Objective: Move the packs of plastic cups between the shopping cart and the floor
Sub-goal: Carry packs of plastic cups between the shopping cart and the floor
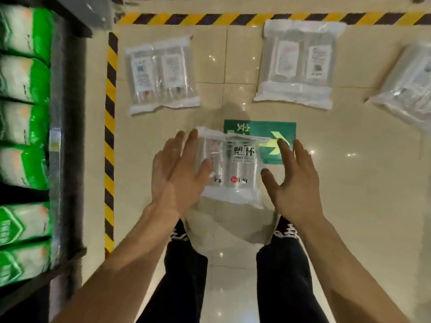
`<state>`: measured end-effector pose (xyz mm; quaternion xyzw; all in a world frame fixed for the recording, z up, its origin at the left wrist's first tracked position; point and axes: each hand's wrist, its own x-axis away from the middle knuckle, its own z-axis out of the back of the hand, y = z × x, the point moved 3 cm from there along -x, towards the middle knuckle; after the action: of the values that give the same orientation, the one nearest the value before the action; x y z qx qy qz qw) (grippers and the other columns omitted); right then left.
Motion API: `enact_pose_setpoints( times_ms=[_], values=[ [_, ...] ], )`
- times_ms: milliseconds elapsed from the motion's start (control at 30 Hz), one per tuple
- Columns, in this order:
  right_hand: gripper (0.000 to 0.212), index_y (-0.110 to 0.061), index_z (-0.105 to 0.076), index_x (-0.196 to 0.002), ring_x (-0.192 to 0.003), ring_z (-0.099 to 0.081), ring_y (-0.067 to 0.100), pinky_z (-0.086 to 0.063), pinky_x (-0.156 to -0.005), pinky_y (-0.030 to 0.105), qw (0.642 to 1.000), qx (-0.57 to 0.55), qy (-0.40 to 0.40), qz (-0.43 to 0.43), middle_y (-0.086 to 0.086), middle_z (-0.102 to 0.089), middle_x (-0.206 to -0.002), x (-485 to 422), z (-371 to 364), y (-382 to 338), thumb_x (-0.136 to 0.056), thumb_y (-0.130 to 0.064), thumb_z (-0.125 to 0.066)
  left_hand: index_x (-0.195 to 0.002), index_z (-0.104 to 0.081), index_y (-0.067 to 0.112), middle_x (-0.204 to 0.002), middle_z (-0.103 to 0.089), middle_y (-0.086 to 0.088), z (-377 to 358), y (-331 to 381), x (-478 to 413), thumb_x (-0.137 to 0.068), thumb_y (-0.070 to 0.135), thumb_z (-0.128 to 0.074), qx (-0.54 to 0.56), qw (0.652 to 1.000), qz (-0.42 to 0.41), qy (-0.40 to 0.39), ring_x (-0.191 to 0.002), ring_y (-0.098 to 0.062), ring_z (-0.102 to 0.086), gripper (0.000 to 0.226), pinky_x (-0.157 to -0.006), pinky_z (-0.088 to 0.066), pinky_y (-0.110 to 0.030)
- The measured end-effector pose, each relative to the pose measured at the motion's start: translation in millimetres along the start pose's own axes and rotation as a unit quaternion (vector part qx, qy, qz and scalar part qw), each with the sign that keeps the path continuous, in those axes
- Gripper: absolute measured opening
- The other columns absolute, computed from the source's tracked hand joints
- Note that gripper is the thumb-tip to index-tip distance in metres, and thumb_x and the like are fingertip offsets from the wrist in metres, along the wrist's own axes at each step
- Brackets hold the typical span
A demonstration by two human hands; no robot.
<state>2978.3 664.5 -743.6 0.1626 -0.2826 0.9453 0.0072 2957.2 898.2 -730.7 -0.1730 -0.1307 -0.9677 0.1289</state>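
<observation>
Head view, looking down: a clear pack of plastic cups (235, 169) sits at centre between both hands, over the tiled floor (354, 187); whether it rests there I cannot tell. The left hand (177, 171) is spread flat, thumb across the pack's edge. The right hand (295, 180) is spread wide just beside it. A second pack (162, 75) lies at 11 o'clock, a third pack (299, 64) at 1, a fourth pack (405, 89) at 2. Green-and-white bags (23, 117) fill shelving at 9.
</observation>
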Motion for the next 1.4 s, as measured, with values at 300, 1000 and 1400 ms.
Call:
enact_pose_setpoints(
  times_ms=[300, 1000, 1400],
  values=[
    [0.072, -0.030, -0.021, -0.154, -0.147, -0.018, 0.035, -0.028, -0.113, 0.052, 0.996, 0.052, -0.062, -0.034, 0.012, -0.020, -0.161, -53, -189, 139, -0.090, -0.060, -0.036, -0.153, -0.023, 0.013, -0.146, -0.037, -0.034, -208, -61, -75, -0.098, 0.056, -0.022, -0.006, 1.000, -0.011, -0.011, -0.134, -0.044, -0.041, 0.070, -0.101, -0.044, -0.054],
    [0.069, -0.040, 0.002, -0.153, -0.146, -0.018, 0.029, -0.030, -0.113, 0.042, 0.994, -0.102, -0.038, -0.024, 0.016, -0.014, -0.158, -69, -295, 188, -0.101, -0.048, -0.043, -0.156, -0.016, 0.028, -0.143, -0.033, -0.021, -337, -100, -93, -0.101, 0.047, -0.039, 0.152, 0.987, 0.020, 0.039, -0.097, -0.032, -0.056, 0.062, -0.087, -0.048, -0.035],
    [0.071, -0.030, -0.011, -0.156, -0.142, -0.024, 0.022, -0.035, -0.105, 0.035, 0.992, -0.104, 0.060, 0.046, 0.014, -0.025, -0.155, -124, -70, 43, -0.098, -0.037, -0.052, -0.150, -0.025, 0.001, -0.150, -0.034, -0.002, -75, -12, -118, -0.096, 0.019, -0.060, 0.289, 0.939, 0.003, 0.188, -0.135, 0.002, -0.031, 0.067, -0.109, -0.024, -0.006]
  ],
)
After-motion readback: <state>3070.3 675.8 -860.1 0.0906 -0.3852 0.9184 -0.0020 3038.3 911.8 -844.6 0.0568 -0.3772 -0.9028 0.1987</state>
